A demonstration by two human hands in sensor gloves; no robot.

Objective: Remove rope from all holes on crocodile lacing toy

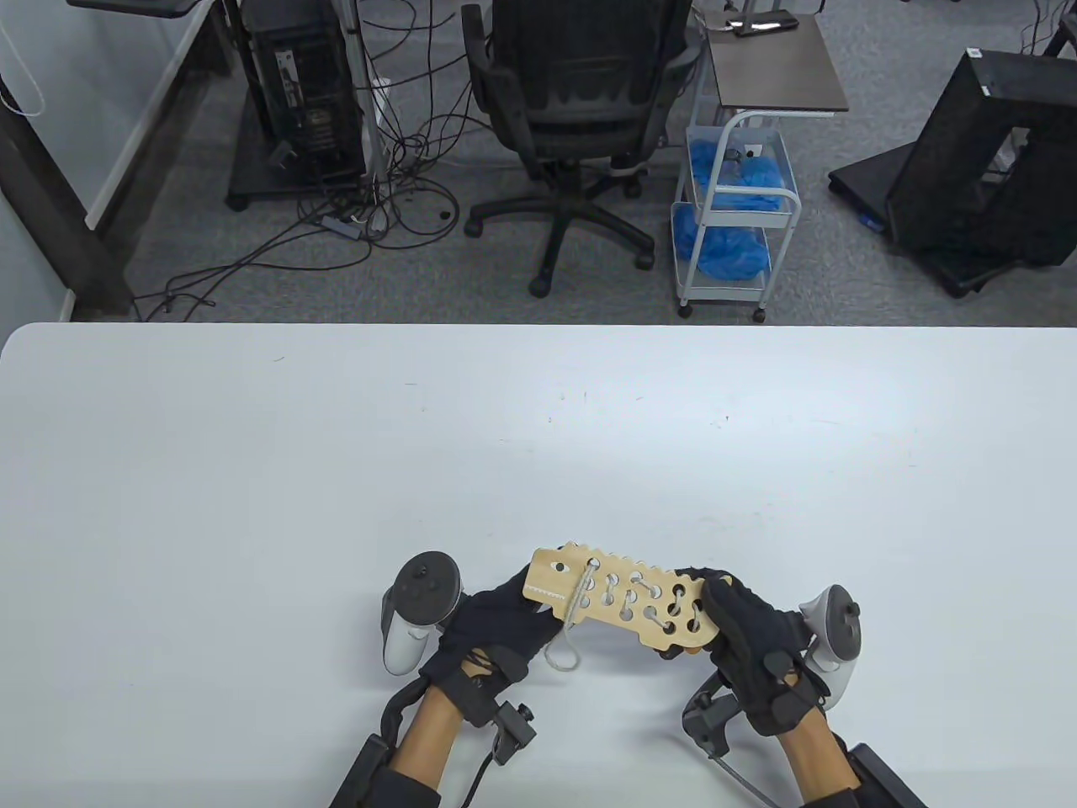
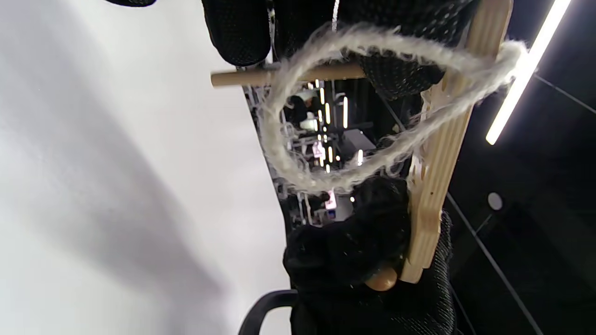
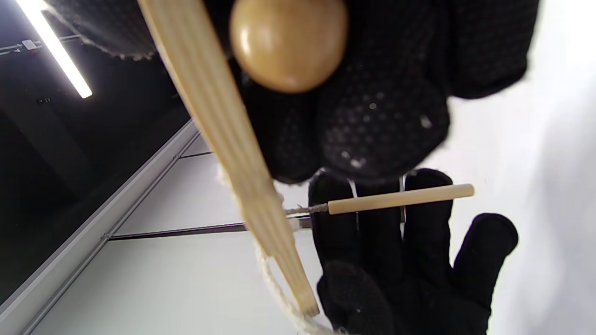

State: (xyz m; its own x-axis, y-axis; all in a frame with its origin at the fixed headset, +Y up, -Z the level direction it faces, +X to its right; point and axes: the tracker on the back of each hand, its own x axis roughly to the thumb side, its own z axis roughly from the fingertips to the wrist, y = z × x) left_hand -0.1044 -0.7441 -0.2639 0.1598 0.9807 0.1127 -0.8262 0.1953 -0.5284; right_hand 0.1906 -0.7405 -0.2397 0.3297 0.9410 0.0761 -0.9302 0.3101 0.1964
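Fingers (image 1: 722, 599) grip crocodile board (image 1: 623, 602) ends above open table (image 1: 336, 471).

An office or computer lab: beyond the white tabletop (image 1: 252, 438) lies grey carpet, with a black mesh office chair (image 1: 572, 109), a black computer tower (image 1: 303, 93) amid tangled cables (image 1: 395, 202), a white wheeled cart (image 1: 732, 219) holding blue bundles, a small dark side table (image 1: 774, 76) and another black computer case (image 1: 984, 160).

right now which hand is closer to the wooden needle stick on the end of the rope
Left. The left hand has the wooden needle stick lying across its fingers, under the crocodile toy. The right hand grips the toy's opposite end.
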